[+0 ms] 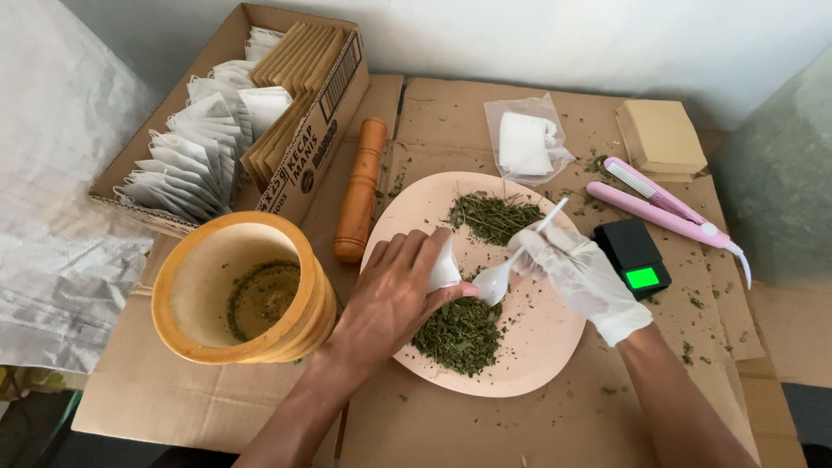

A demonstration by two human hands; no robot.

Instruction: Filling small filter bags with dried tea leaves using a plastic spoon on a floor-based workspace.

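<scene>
Presently left hand (394, 299) pinches white paper sachet (445, 269); gloved right hand (579, 276) grips plastic spoon (501, 276).

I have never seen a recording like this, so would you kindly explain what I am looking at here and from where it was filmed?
There is no machine: a person works with two hands, filmed by a camera on their head looking down. The left hand is bare and holds a small white sachet. The right hand, in a thin clear glove, holds a white plastic spoon at the sachet's mouth. Below them a pink plate carries two heaps of dried green leaves. Around it, on flattened cardboard, lie a wooden mortar, a wooden pestle, a cardboard box of white sachets, a small black scale and a pink sealing tool.
</scene>
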